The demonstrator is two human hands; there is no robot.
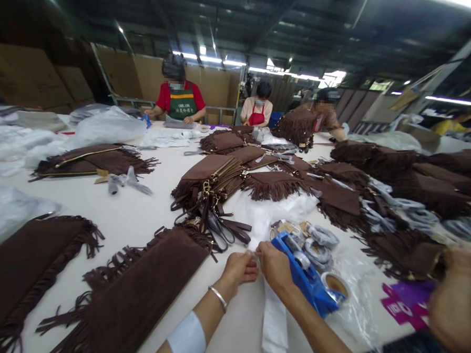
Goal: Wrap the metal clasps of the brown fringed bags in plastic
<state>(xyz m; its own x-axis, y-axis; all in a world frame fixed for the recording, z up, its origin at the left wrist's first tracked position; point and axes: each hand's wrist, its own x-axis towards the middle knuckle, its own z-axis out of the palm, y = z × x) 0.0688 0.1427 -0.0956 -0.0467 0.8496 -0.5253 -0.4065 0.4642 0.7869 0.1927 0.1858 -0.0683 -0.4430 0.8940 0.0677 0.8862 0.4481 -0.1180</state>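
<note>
My left hand (238, 271), with a silver bangle at the wrist, is closed in a pinch. My right hand (274, 265) is pinched too, and its fingertips meet those of the left. Something small and pale is between them, too small to name. Below my right hand a folded white strip (275, 323) runs down toward me; whether the hand holds it is hidden. Close to the right hand is a blue tape dispenser (307, 275). To the left of my hands lies a brown fringed bag (142, 293).
Brown bags (212, 172) with straps are stacked ahead, and another bag (37, 266) lies far left. Plastic wrap (359, 293) and a tape roll (335, 284) are on the right. A co-worker's arm (455, 304) reaches in there. Several people work across the table.
</note>
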